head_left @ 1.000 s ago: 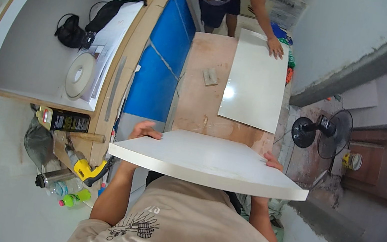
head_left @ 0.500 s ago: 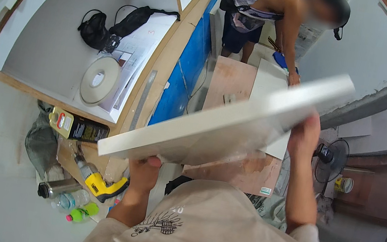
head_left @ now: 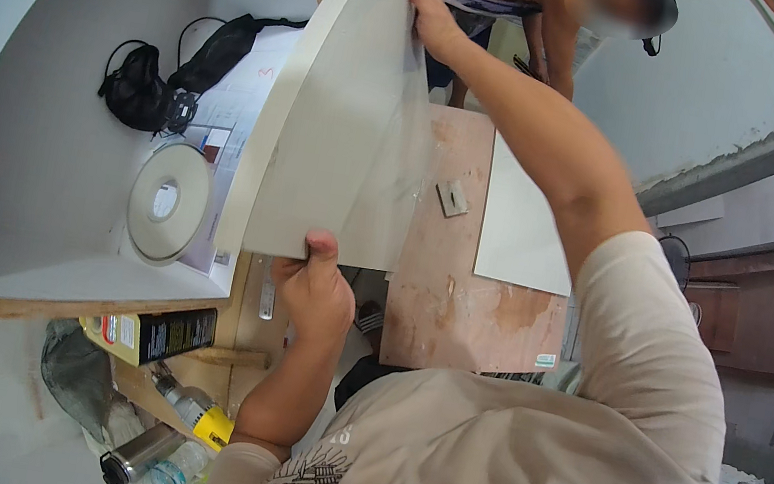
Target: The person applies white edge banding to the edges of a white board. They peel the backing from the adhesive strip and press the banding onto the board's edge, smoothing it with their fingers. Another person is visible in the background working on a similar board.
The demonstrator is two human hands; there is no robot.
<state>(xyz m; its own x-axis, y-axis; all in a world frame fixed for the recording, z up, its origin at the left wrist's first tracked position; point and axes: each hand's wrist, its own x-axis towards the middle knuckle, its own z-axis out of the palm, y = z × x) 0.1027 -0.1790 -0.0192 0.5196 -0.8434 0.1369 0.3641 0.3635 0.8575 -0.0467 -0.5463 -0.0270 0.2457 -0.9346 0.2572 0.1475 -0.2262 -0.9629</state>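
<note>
I hold a white board raised on edge along the front of the open white cabinet. My left hand grips its lower edge, thumb against the face and other fingers partly hidden. My right hand reaches across to grip the board's far right edge near the top. Inside the cabinet lie black pouches, a white roll of banding and paper sheets. A plywood worktop bears another white panel and a small pale block.
A co-worker bends over beyond the worktop. Below the cabinet are a yellow-black can, a yellow power tool, a steel flask and plastic bottles. A black fan stands right; a rough concrete ledge runs above it.
The board has turned from flat to upright and swung left to the cabinet front. My right hand has moved up and left with it. The co-worker has bent lower.
</note>
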